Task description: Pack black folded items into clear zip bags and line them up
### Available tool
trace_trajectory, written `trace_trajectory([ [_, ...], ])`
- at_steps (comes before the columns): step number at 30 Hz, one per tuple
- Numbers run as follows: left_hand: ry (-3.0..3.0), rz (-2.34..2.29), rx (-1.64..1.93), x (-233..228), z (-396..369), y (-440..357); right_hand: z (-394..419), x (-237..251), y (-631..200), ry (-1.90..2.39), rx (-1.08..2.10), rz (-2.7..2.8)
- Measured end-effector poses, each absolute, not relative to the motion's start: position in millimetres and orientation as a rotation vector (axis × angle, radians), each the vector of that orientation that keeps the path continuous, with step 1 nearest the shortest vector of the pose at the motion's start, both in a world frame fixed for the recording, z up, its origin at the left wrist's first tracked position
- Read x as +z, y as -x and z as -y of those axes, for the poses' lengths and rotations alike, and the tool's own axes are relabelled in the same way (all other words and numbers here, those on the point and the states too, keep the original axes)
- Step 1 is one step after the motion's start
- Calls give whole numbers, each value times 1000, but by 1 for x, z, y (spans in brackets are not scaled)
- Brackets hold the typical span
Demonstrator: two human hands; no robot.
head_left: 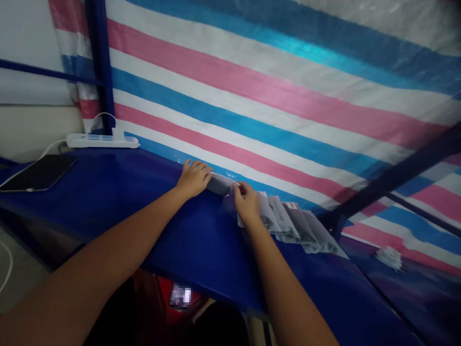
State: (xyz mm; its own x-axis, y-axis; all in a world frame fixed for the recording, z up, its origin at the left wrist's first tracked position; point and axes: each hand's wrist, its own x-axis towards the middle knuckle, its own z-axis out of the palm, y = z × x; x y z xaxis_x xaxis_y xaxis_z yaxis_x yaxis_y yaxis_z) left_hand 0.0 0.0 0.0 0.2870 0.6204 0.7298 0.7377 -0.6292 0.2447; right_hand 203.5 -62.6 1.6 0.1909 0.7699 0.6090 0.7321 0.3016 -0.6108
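Note:
Between my two hands is a small grey packet [220, 184] with a pale upper edge, near the back edge of the blue table [194, 240]. My left hand [194, 179] has its fingers curled over the packet's left end. At the right end, the thumb and fingers of my right hand [248, 202] pinch a corner. Just right of that hand, several grey plastic packets [286, 218] lie overlapping in a slanted row. My right hand hides part of the nearest ones. Print on the packets is too blurred to read.
A dark tablet [39, 172] with a white cable lies at the far left, near a white power strip [103, 141]. Striped plastic sheeting [252, 110] hangs behind the table on blue metal bars [104, 67]. Below the front edge, a phone [180, 296] rests on something red.

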Motion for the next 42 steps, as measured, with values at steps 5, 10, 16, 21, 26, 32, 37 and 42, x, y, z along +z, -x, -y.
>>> trace_trajectory([
  [5, 2282, 1475, -1405, -7, -11, 6, 64, 2, -203, 1439, 14, 1475],
  [10, 2184, 1747, -1663, -20, -35, 13, 61, 0, -206, 1440, -86, 1490],
  [16, 2224, 1845, -1904, -25, -48, 13, 54, -7, -207, 1346, 38, 1457],
  [21, 2265, 1911, -1865, -24, -44, 10, 55, -9, -206, 1420, 147, 1484],
  [26, 2333, 2036, -1794, -23, -42, 9, 53, -13, -208, 1439, 207, 1559],
  [32, 2384, 2137, -1694, -20, -40, 9, 55, -13, -205, 1400, 246, 1631],
  [37, 2422, 2235, -1950, -20, -41, 6, 66, -4, -196, 1253, 173, 1779],
  [42, 2617, 2340, -2638, -17, -35, 3, 80, 1, -171, 1060, 208, 1985],
])
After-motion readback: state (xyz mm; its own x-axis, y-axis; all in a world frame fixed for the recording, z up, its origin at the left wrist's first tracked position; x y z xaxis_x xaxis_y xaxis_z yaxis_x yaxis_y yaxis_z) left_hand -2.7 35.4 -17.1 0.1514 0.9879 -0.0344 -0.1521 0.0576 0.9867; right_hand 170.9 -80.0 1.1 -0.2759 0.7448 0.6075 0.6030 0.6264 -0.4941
